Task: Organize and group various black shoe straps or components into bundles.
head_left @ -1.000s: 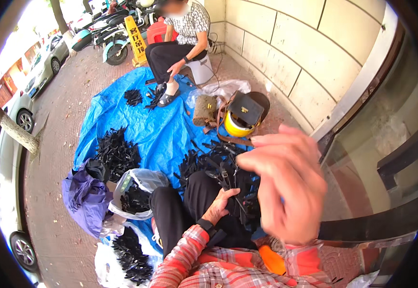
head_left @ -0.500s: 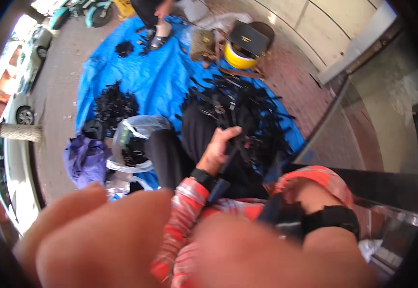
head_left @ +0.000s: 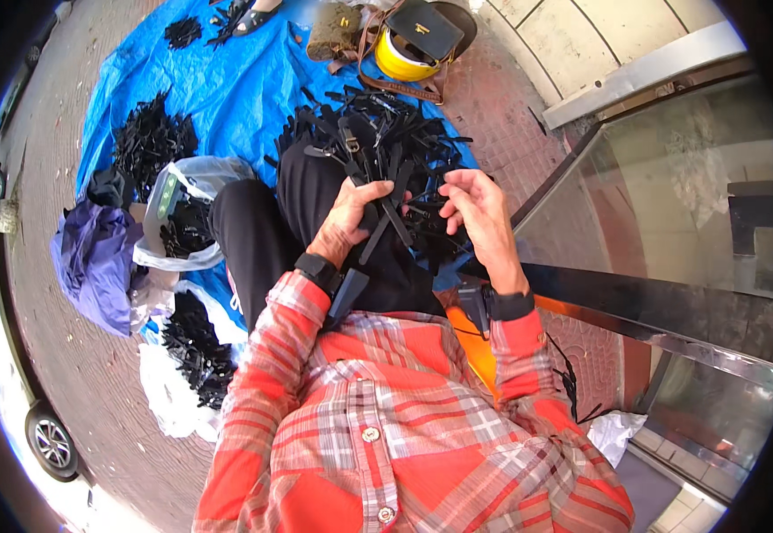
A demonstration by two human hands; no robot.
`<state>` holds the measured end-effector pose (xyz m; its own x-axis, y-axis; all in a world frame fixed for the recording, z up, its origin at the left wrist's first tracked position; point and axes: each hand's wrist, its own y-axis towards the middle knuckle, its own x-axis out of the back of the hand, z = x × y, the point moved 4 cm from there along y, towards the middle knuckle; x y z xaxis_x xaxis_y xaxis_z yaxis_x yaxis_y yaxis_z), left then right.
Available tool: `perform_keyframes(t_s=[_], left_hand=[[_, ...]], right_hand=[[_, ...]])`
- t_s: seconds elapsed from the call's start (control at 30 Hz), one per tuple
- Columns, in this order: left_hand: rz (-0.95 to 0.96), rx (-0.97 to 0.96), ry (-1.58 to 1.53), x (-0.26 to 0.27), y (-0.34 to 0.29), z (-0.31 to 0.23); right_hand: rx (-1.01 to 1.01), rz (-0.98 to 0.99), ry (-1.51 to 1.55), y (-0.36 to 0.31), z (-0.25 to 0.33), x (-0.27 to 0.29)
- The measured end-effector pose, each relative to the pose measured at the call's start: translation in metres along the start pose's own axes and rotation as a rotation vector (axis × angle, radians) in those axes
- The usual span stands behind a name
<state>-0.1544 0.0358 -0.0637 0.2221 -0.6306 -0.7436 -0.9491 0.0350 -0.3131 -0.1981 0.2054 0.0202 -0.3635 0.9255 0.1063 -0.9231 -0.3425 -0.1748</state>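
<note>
My left hand (head_left: 348, 215) is closed over my lap, its thumb pressed on several crossed black straps (head_left: 392, 213). A strap with a metal buckle (head_left: 351, 142) lies just past its fingers. To the right, my right hand (head_left: 486, 222) is raised palm inward with its fingers bent and apart; I see nothing in it. Beyond both hands spreads a big heap of black straps (head_left: 431, 151), partly over my knee and partly on the blue tarp (head_left: 235, 98). The undersides of the held straps are hidden by my left hand.
Left of my legs are a smaller strap pile (head_left: 151, 138), a clear plastic bag (head_left: 200, 258), a purple cloth (head_left: 93, 258) and a white bag (head_left: 169, 382) with black straps. A yellow container (head_left: 408, 60) stands at the back. A glass panel (head_left: 662, 195) borders the right.
My right hand has come down from close to the camera, where blurred fingers filled the lower picture, to beside my left hand. The view has tilted down. My left hand still holds straps.
</note>
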Motion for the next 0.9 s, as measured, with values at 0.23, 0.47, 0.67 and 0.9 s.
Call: perform_keyframes(t_s=[0.23, 0.47, 0.67, 0.9], left_hand=[[0.016, -0.103, 0.088, -0.001, 0.004, 0.000], [-0.002, -0.061, 0.088, 0.009, 0.004, 0.005], [0.049, -0.077, 0.103, 0.002, 0.006, 0.007], [0.029, -0.216, 0.251, 0.001, 0.011, 0.007]], right_hand=[[-0.143, 0.172, 0.191, 0.025, -0.020, -0.020], [0.066, 0.104, -0.039, 0.042, -0.012, -0.023], [-0.212, 0.082, 0.527, 0.059, -0.020, -0.012], [0.235, -0.019, -0.269, 0.074, 0.000, -0.049]])
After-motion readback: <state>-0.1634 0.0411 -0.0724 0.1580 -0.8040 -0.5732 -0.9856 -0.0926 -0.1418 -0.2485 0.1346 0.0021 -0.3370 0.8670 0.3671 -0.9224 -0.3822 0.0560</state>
